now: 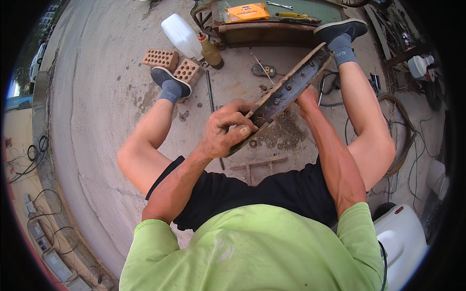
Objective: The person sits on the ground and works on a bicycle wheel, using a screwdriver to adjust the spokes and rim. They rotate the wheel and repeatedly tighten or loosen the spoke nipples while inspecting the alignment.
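I sit over a concrete floor with a long, dark, curved metal part (291,85) held slanted between my knees; it has several bolt holes and looks rusty. My left hand (225,131) grips its near lower end, fingers curled over the edge. My right hand (307,97) is behind the part near its middle, mostly hidden, and seems to support it from below. The far end of the part reaches up beside my right foot (342,34).
Two perforated bricks (172,65) lie by my left foot (170,82). A white plastic jug (181,35) and a brown bottle (211,50) stand beyond. A metal bench (262,31) holds an orange box. Small nuts and washers (279,138) litter the floor; cables (403,140) run at right.
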{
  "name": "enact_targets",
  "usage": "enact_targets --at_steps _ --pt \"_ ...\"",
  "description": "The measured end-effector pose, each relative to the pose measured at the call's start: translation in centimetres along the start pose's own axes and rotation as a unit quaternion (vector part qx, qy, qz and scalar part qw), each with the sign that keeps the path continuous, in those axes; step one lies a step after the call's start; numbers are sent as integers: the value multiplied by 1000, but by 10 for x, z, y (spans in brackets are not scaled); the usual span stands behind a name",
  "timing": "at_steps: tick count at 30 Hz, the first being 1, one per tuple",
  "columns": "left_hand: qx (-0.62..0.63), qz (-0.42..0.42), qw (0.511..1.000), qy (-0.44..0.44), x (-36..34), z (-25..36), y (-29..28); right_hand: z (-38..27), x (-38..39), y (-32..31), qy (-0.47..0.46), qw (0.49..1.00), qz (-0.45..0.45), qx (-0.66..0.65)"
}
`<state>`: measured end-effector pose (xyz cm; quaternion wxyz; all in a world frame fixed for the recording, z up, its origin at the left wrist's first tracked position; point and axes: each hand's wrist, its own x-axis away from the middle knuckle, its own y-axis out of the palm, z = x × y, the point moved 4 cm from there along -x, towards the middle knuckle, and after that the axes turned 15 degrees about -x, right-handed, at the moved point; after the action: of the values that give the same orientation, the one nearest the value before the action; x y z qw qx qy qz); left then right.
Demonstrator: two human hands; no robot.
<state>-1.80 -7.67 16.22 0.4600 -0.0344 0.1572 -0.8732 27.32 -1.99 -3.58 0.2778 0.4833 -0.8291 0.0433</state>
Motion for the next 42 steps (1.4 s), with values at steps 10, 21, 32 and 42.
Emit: enact_targets --at_steps 10,21,32,42 --pt "178 -34 968 -171 -22 -15 8 7 -12 -10 -36 995 -1 89" --pt "-170 28 972 -160 -34 37 5 -31 35 39 -104 939 -69 320" --pt "-198 70 963 -167 -38 32 9 -42 38 26 -110 927 -46 357" --pt "-200 88 956 -197 -33 29 -13 -57 7 -28 -3 991 129 -28"
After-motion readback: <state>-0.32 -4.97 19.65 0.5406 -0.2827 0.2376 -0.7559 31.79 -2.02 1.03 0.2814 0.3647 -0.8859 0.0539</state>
